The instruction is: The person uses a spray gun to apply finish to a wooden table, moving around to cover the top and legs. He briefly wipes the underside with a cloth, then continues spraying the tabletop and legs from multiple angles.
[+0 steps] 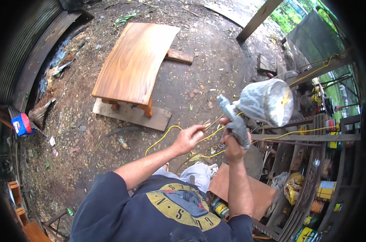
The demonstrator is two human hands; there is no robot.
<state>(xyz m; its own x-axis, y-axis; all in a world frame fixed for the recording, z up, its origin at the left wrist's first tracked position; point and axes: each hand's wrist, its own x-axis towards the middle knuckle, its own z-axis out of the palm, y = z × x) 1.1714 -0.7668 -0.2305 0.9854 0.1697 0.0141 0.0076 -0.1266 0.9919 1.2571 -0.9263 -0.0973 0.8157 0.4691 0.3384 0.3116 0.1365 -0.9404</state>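
Note:
My right hand (pixel 233 145) grips a grey, stained spray gun (pixel 237 127) by its handle, with a large silvery cup (pixel 265 101) tilted on it. My left hand (pixel 187 139) is closed with curled fingers, just left of the gun; what it holds, if anything, is too small to make out. A yellow cord or hose (pixel 158 141) runs on the ground behind both hands. Ahead, a glossy wooden table (pixel 130 64) with a curved edge stands on boards (pixel 130 121).
On the right are cluttered racks with cans (pixel 326 190) and a brown panel (pixel 251 189). A wooden post (pixel 259 20) rises at the back right. Corrugated metal (pixel 21 48) edges the left, near a blue and red package (pixel 21 123). Wooden pieces (pixel 33 230) lie at lower left.

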